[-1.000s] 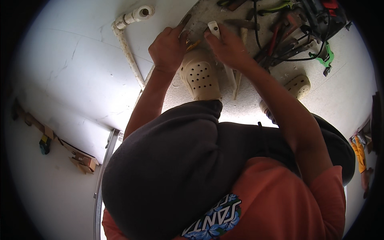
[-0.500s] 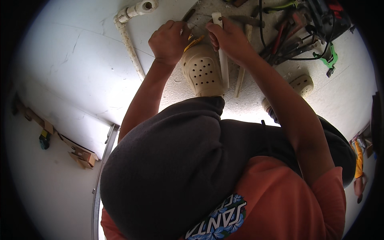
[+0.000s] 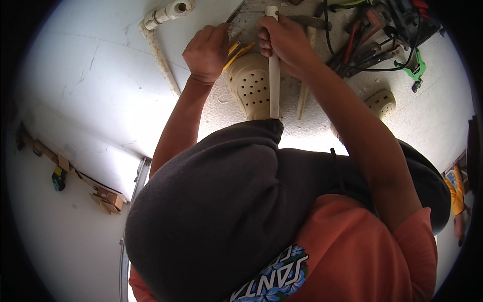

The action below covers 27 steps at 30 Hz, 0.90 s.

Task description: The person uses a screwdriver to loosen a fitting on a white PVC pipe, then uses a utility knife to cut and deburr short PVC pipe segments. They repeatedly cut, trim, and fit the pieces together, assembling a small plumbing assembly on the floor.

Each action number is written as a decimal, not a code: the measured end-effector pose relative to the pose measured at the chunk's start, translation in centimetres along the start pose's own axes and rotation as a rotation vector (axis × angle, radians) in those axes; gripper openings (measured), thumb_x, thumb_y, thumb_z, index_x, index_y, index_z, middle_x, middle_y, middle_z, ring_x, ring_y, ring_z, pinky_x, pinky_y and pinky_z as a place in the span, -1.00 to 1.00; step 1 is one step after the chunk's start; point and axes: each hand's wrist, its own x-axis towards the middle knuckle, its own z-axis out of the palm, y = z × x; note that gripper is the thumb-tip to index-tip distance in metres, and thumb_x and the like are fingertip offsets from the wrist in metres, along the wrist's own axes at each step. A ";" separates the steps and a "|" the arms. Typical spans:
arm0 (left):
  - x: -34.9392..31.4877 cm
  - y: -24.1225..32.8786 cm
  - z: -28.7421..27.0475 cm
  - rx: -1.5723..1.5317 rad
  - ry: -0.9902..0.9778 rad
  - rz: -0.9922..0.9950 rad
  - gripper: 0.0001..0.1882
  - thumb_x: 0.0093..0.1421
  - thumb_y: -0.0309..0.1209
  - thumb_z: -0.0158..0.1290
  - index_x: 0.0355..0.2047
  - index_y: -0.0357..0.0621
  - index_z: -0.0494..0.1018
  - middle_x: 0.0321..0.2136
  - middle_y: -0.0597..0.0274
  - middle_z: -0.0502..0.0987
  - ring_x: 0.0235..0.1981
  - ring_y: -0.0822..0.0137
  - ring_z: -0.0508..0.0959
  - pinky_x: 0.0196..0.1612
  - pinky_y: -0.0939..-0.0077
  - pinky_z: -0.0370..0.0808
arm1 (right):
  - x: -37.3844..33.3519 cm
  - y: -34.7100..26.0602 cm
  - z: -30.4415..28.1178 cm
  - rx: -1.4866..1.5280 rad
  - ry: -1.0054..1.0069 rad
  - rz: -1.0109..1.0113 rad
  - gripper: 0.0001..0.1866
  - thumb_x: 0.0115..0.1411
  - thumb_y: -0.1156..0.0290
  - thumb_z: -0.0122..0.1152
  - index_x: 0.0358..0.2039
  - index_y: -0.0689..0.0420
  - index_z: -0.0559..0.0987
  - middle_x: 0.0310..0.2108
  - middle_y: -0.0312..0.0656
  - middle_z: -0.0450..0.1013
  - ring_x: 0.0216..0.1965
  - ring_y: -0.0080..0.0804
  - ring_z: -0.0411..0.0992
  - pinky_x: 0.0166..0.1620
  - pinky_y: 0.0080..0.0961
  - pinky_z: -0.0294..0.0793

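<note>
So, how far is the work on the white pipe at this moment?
Done: a pipe run with an elbow fitting already lies along the wall. In hand: the right hand grips a short white pipe upright; the left hand holds a yellow tool beside it. Left: this pipe is joined to nothing yet.

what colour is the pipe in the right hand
White: the short pipe gripped by the right hand shows best in the head view.

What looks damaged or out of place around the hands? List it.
The wall behind the elbowed white pipe shows thin cracks. Tools and cables lie in a tangled heap on the floor. The right hand grips a short white pipe piece; the left hand holds a yellow tool.
</note>
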 end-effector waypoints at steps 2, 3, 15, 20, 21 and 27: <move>0.1 -0.2 -0.1 -0.010 0.009 0.001 -0.90 0.09 -0.40 0.27 -0.38 0.14 0.59 -0.56 0.46 0.47 -0.57 0.38 0.53 -0.56 0.46 0.46 | 0.5 0.3 0.1 0.015 0.029 0.008 -0.83 0.34 0.31 0.14 -0.24 0.11 0.40 -0.49 -0.40 0.25 -0.50 -0.61 0.20 -0.41 -0.54 0.25; 0.1 -0.2 -0.1 -0.013 0.002 -0.005 -0.89 0.10 -0.40 0.27 -0.36 0.14 0.59 -0.56 0.46 0.47 -0.57 0.38 0.53 -0.56 0.45 0.46 | 0.6 0.5 0.1 0.024 0.037 0.013 -0.83 0.34 0.31 0.14 -0.24 0.11 0.39 -0.49 -0.39 0.25 -0.50 -0.60 0.20 -0.41 -0.54 0.25; 1.5 1.1 -1.6 -0.142 -0.219 -0.305 -0.91 0.17 -0.36 0.24 -0.33 0.08 0.54 -0.42 0.42 0.62 -0.46 0.31 0.65 -0.46 0.39 0.55 | 0.5 1.5 1.3 0.143 0.082 -0.036 -0.85 0.36 0.36 0.10 -0.25 0.15 0.38 -0.48 -0.33 0.28 -0.48 -0.54 0.25 -0.38 -0.47 0.34; 2.1 0.7 -2.0 -0.192 -0.304 -0.327 -0.90 0.21 -0.34 0.22 -0.28 0.04 0.55 -0.38 0.34 0.64 -0.41 0.25 0.68 -0.37 0.37 0.57 | 0.2 2.2 3.0 0.371 0.103 -0.028 -0.83 0.36 0.36 0.07 -0.29 0.19 0.36 -0.46 -0.25 0.31 -0.47 -0.49 0.29 -0.36 -0.42 0.39; 2.3 0.5 -2.3 -0.224 -0.343 -0.336 -0.89 0.23 -0.33 0.21 -0.25 0.02 0.56 -0.36 0.30 0.65 -0.39 0.24 0.69 -0.34 0.37 0.58 | 0.2 2.4 3.4 0.390 0.103 -0.026 -0.82 0.36 0.36 0.06 -0.30 0.19 0.36 -0.45 -0.23 0.32 -0.47 -0.48 0.30 -0.36 -0.41 0.40; 2.7 1.0 -7.3 -0.637 -0.803 -0.721 -0.56 0.47 -0.05 -0.06 -0.01 -0.21 0.49 -0.29 0.01 0.67 -0.22 0.17 0.71 -0.12 0.30 0.60 | 0.0 3.5 5.1 0.326 0.166 -0.074 -0.78 0.38 0.29 0.02 -0.30 0.19 0.35 -0.46 -0.22 0.33 -0.46 -0.45 0.33 -0.31 -0.37 0.46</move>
